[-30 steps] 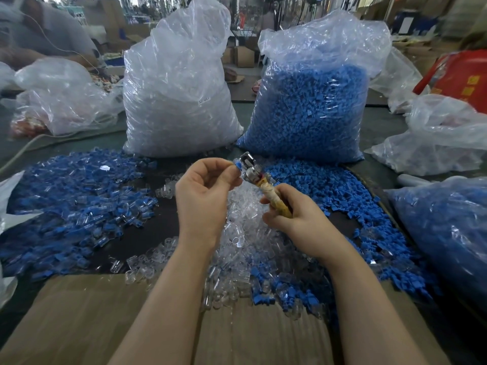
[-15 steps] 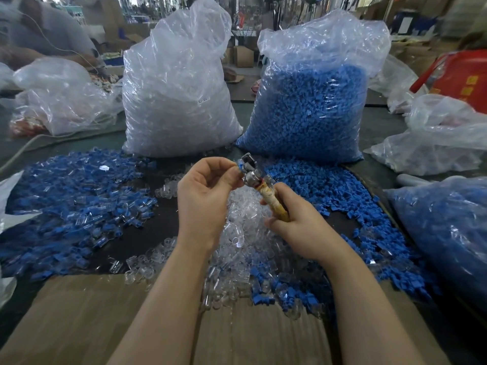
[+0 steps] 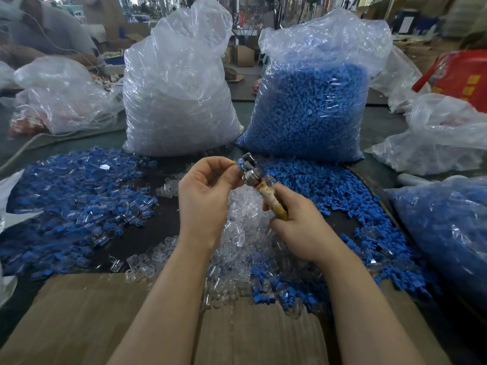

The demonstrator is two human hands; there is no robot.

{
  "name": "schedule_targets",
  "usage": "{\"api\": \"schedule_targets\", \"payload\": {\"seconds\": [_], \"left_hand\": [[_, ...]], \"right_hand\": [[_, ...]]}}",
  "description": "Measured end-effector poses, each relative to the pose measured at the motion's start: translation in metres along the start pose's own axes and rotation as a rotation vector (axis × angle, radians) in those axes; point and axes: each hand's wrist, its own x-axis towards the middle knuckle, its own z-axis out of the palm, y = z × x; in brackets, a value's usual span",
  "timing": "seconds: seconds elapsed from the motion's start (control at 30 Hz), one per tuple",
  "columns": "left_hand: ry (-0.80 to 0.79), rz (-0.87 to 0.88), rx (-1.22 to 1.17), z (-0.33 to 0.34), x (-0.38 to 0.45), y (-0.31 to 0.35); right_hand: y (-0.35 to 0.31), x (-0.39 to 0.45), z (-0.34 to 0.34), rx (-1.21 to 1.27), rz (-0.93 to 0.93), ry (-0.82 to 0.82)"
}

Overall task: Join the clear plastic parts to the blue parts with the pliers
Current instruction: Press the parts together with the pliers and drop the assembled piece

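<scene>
My right hand (image 3: 300, 230) grips the taped yellowish handles of the pliers (image 3: 259, 184), whose metal jaws point up and to the left. My left hand (image 3: 205, 191) pinches a small blue part (image 3: 239, 162) at the jaws. A clear part seems to sit against the pliers' head, partly hidden. Under both hands lies a heap of loose clear parts (image 3: 242, 246). Loose blue parts (image 3: 329, 191) spread to the right. Joined blue-and-clear pieces (image 3: 79, 196) cover the left of the table.
Two tall plastic sacks stand behind: one of clear parts (image 3: 179, 96), one of blue parts (image 3: 311, 106). A further bag of blue pieces (image 3: 448, 233) lies at the right. Cardboard (image 3: 105, 325) covers the near edge. Another person sits at the far left.
Both hands have stayed nearly in place; the pliers' handle has tilted slightly and my left fingers have shifted a little at the jaws.
</scene>
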Motion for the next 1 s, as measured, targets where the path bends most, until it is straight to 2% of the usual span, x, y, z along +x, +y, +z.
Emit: {"api": "schedule_targets", "payload": {"seconds": [0.5,1.0], "left_hand": [[0.012,-0.030,0.026,0.0003,0.0009,0.0004],[0.021,-0.057,0.035,0.0013,-0.0001,0.0002]], "right_hand": [[-0.0006,0.0009,-0.0071,-0.068,-0.019,-0.056],[-0.0032,-0.0001,-0.0013,-0.147,-0.027,0.020]]}}
